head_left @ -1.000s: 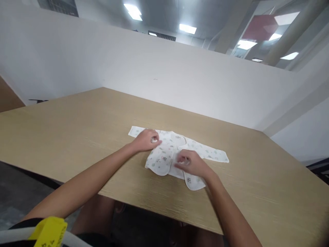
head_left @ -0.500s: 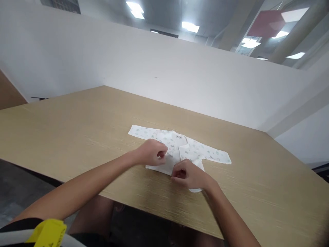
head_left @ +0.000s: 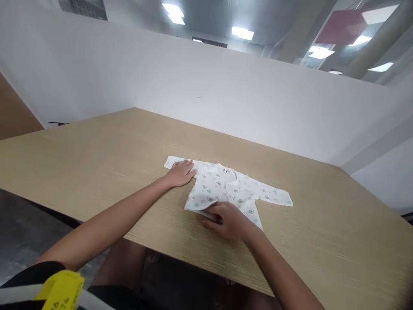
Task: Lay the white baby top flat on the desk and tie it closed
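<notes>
A white baby shirt [head_left: 206, 189] with small printed figures lies spread on the table, its neckline facing away from me and its sleeves out to both sides. My left hand [head_left: 182, 173] rests flat on the left sleeve close to the shoulder, fingers stretched out. At the bottom hem, my right hand [head_left: 227, 220] has its fingers curled around the edge of the left front panel. That panel's lower edge is raised a little there, showing plain white cloth beneath. The fingertips are partly hidden. The right sleeve [head_left: 274, 196] lies straight and untouched.
The wide wooden table [head_left: 322, 241] ends near my body in front. A white partition wall [head_left: 226, 94] rises behind its far edge. A yellow tag [head_left: 64, 290] shows at the lower left on my clothing.
My left hand has moved from the front panel up and left onto the sleeve, opening flat. The left front panel now covers more of the shirt's middle. My right hand stays near the hem.
</notes>
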Available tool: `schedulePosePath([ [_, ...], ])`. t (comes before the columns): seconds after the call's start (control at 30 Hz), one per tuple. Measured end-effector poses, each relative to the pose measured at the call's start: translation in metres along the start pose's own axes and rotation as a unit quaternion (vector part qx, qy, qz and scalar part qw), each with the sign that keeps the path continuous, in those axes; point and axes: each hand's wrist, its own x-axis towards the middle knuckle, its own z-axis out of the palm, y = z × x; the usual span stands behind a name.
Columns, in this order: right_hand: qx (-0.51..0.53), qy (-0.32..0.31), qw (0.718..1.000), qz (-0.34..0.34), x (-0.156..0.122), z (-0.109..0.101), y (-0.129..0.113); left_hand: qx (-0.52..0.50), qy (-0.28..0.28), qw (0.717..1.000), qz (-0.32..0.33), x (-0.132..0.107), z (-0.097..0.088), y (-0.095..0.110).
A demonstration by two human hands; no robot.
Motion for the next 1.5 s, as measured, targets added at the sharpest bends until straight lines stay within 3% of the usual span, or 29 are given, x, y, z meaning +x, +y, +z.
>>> schedulePosePath([
  [0.13,0.031,-0.031,0.998,-0.041,-0.002,-0.006,-0.005,0.082,-0.035,0.996,-0.018,0.015,0.015,-0.025],
  [0.47,0.108,-0.11,0.986,-0.07,-0.008,-0.018,-0.009,0.088,-0.003,0.996,-0.014,0.016,0.011,-0.022],
  [0.53,0.122,-0.093,0.986,-0.065,-0.009,-0.018,-0.006,0.077,0.004,0.997,-0.014,0.015,0.009,-0.022],
  [0.73,0.055,0.079,0.995,-0.033,-0.007,-0.015,0.005,0.091,-0.017,0.994,-0.066,0.013,0.006,-0.022],
  [0.93,0.017,0.032,0.998,-0.047,-0.005,-0.007,0.007,0.113,-0.058,0.987,-0.097,0.015,0.007,-0.028],
  [1.1,0.078,0.022,0.996,-0.047,-0.009,-0.015,0.007,0.114,-0.076,0.986,-0.097,0.014,0.003,-0.03],
  [1.23,0.104,0.116,0.988,-0.016,-0.012,-0.03,0.033,0.114,-0.08,0.986,-0.089,0.012,0.0,-0.03],
  [1.4,0.073,0.298,0.948,0.088,-0.025,-0.042,0.095,0.116,-0.065,0.988,-0.084,0.012,0.001,-0.028],
  [1.5,0.055,0.352,0.925,0.128,-0.036,-0.045,0.13,0.111,-0.061,0.989,-0.08,0.011,0.004,-0.028],
])
